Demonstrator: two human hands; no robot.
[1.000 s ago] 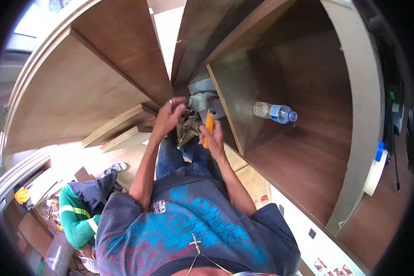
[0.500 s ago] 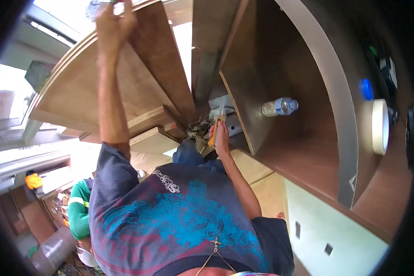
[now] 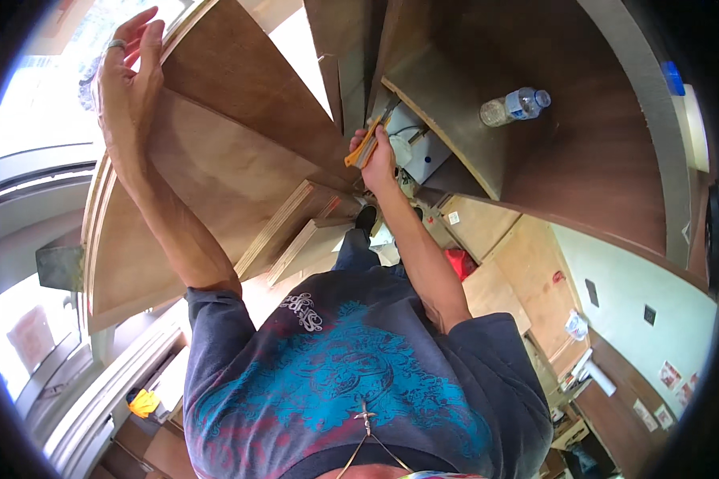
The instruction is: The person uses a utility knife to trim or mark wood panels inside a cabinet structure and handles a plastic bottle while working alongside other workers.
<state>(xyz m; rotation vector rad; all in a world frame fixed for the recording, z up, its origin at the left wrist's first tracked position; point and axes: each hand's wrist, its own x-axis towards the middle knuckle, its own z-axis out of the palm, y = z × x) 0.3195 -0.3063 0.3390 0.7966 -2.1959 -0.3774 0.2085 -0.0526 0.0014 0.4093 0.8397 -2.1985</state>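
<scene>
Since a second ago the left hand (image 3: 128, 76) has left the spot beside the right hand and risen far up and out to the top edge of a large brown panel (image 3: 216, 168); half a second ago it was already raised there. Now it lies flat against that panel's upper corner, fingers spread and open, a ring on one finger, grasping nothing. Right hand (image 3: 378, 156) stays low at the middle, closed around an orange-handled tool (image 3: 365, 144) whose dark blade points up toward the edge of a shelf (image 3: 447, 128). That tool sits just beside the narrow gap where the panel meets the upright boards. Below the hand are stacked plywood strips (image 3: 295, 231) showing pale layered edges. On the shelf's brown surface, well apart from the tool, lies a clear plastic bottle (image 3: 513, 106) on its side. Farther down, a red object (image 3: 459, 262) rests on the pale floor (image 3: 527, 271).
</scene>
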